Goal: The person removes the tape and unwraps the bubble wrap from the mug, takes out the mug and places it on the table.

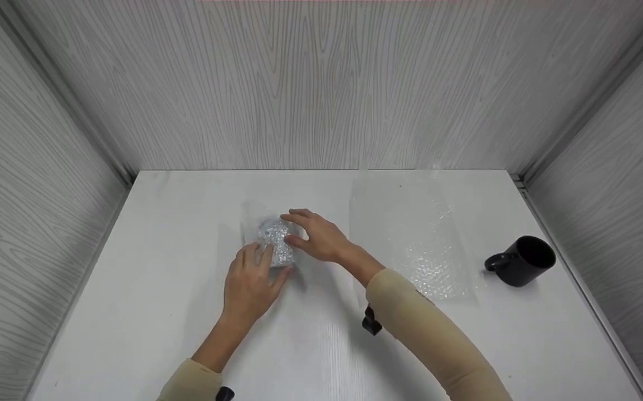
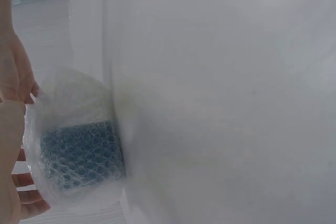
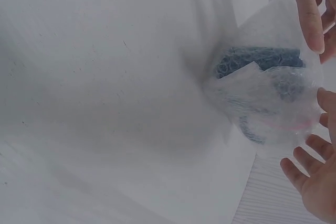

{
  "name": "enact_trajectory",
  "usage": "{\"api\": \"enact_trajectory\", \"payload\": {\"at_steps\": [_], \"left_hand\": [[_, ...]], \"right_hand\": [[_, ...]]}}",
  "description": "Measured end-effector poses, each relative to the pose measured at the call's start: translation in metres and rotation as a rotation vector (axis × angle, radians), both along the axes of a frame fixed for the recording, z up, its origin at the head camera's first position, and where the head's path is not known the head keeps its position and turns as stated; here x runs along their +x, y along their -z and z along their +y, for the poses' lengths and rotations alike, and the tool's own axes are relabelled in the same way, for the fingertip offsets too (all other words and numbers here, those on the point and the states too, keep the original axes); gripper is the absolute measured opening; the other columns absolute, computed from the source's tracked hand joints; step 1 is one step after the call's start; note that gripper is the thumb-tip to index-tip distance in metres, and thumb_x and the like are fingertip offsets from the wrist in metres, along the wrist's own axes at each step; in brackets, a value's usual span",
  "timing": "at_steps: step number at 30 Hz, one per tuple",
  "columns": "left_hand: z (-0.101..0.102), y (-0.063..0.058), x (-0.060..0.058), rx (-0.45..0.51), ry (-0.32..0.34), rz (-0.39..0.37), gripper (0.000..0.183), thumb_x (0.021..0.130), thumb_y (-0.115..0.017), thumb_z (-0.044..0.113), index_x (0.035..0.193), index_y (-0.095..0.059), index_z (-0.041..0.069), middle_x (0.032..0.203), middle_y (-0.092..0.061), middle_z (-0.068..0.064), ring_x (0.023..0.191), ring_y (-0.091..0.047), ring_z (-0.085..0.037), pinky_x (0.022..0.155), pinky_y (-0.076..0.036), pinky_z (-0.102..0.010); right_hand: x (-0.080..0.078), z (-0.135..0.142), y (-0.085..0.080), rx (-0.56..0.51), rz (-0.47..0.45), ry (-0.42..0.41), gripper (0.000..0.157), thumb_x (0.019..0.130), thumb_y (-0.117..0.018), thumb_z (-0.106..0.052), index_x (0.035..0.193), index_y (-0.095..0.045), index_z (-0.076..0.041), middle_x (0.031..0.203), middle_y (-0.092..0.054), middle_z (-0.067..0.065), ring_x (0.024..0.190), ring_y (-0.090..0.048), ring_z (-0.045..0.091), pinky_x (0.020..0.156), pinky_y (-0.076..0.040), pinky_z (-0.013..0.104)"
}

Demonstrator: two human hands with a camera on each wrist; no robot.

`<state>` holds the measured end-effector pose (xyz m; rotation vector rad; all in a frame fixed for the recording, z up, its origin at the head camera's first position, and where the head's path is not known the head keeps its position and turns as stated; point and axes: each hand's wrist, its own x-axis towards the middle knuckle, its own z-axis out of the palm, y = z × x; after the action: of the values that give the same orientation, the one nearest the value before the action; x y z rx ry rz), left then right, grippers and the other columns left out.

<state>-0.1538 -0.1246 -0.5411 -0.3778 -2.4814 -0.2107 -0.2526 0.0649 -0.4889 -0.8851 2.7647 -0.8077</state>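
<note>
A bundle [image 1: 278, 245] in clear bubble wrap sits on the white table, left of its middle; something blue and dark shows through the wrap [image 2: 84, 150] in the wrist views. My left hand [image 1: 248, 287] reaches its near left side, with extended fingers at the wrap and the thumb along its near edge. On the far right side is my right hand [image 1: 318, 236], thumb and fingers spread apart with the tips at the wrap. A loose flap of wrap [image 3: 241, 93] folds over the bundle in the right wrist view.
A flat sheet of bubble wrap [image 1: 416, 239] lies to the right of the hands, its far end against the back wall. Beyond it a black mug [image 1: 522, 262] stands near the table's right edge, handle towards the left. Grey wood-grain panels [image 1: 299, 83] enclose the back and sides.
</note>
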Motion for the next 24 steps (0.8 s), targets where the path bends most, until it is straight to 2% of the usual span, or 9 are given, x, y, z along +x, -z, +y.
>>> {"api": "enact_trajectory", "payload": {"at_steps": [7, 14, 24], "left_hand": [[0.0, 0.001, 0.0, -0.016, -0.004, 0.003, 0.064, 0.089, -0.081, 0.052, 0.128, -0.068, 0.002, 0.121, -0.064, -0.02, 0.114, -0.068, -0.037, 0.092, -0.063, -0.043], [-0.001, 0.0, 0.0, -0.019, -0.004, 0.006, 0.063, 0.091, -0.078, 0.054, 0.124, -0.067, 0.001, 0.12, -0.063, -0.019, 0.112, -0.067, -0.035, 0.094, -0.062, -0.041], [0.0, -0.002, -0.002, -0.029, -0.014, 0.013, 0.065, 0.092, -0.077, 0.054, 0.125, -0.067, -0.001, 0.123, -0.065, -0.023, 0.114, -0.068, -0.038, 0.096, -0.062, -0.045]], "right_hand": [[0.001, 0.004, -0.003, 0.008, 0.003, -0.002, 0.056, 0.104, -0.066, -0.04, 0.153, -0.054, -0.018, 0.155, -0.055, 0.01, 0.142, -0.058, 0.032, 0.117, -0.05, 0.052], [0.002, 0.009, -0.002, 0.014, 0.037, -0.012, 0.055, 0.102, -0.068, -0.042, 0.151, -0.057, -0.018, 0.15, -0.059, 0.01, 0.137, -0.062, 0.031, 0.113, -0.053, 0.05], [0.004, 0.017, -0.002, 0.001, 0.068, -0.011, 0.046, 0.103, -0.069, -0.036, 0.144, -0.063, -0.015, 0.139, -0.065, 0.012, 0.127, -0.068, 0.032, 0.108, -0.056, 0.049]]}}
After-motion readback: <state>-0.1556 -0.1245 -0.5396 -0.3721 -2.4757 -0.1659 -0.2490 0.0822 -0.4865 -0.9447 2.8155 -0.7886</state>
